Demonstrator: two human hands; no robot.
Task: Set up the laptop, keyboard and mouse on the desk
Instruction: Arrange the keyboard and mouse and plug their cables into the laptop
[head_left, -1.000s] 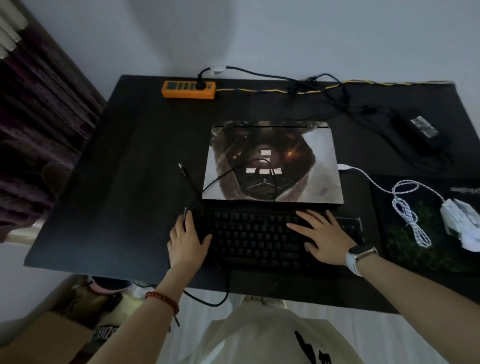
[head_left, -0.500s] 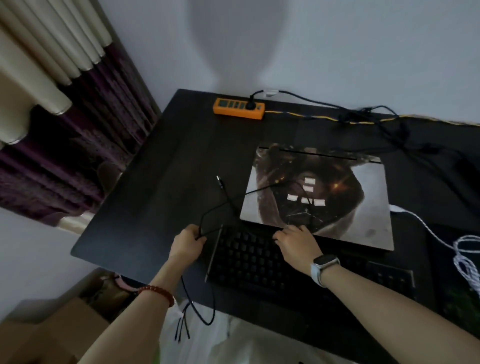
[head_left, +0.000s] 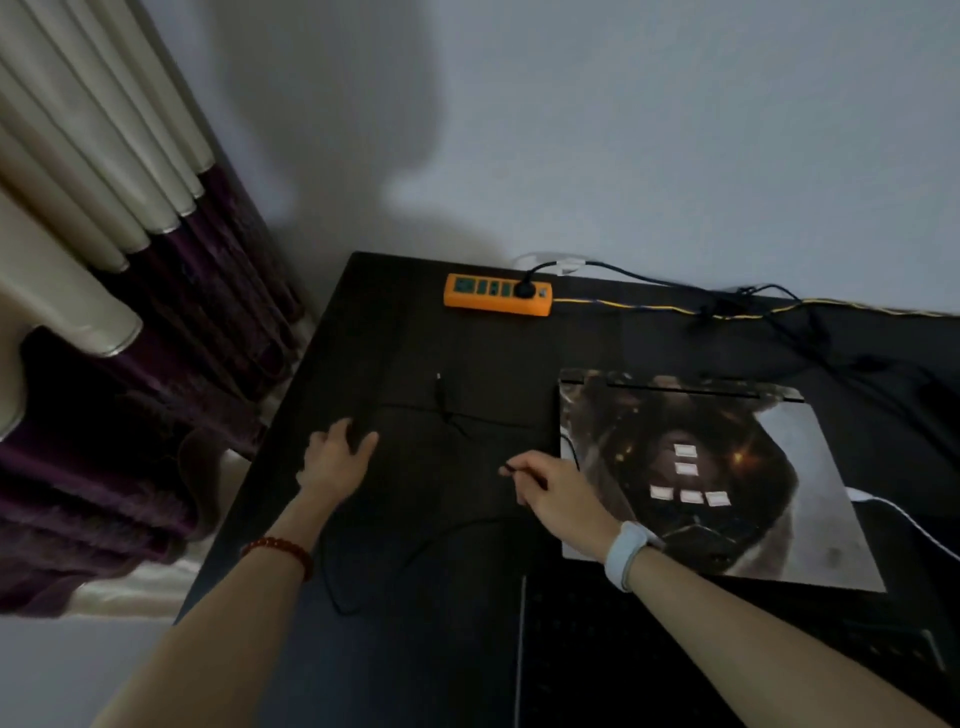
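On the dark worktop (head_left: 415, 332), twd its left side, both hands work a thin black cable (head_left: 447, 410). Left hand (head_left: 335, 457), w/ a red bead bracelet (head_left: 280, 548) on the wrist, has its grip curled around what looks like the cable near the worktop's left edge; the dim light makes the exact hold hard to read. Right hand (head_left: 558, 493), w/ a pale watch (head_left: 628, 553) on the wrist, pinches the cable btwn thumb and fingertips, just left of the laptop. Cable runs across the worktop btwn the two hands, w/ its plug end lying free further back, and another loop trails down toward the near edge.

Laptop (head_left: 727, 478) lies closed and flat, right of the hands, its lid covered by a dark printed picture w/ small white stickers in the middle. Keyboard (head_left: 597, 654) sits directly in front of the laptop at the near edge, under the right forearm, mostly in shadow. Mouse is out of frame; only a bit of white cord (head_left: 893, 512) shows by the laptop's right side.

At the back, an orange power strip (head_left: 496, 295) sits by the wall w/ one black plug in it; a yellow cord and black cords run rightward along the back edge. Left of the worktop hang cream-and-purple curtains (head_left: 130, 270).
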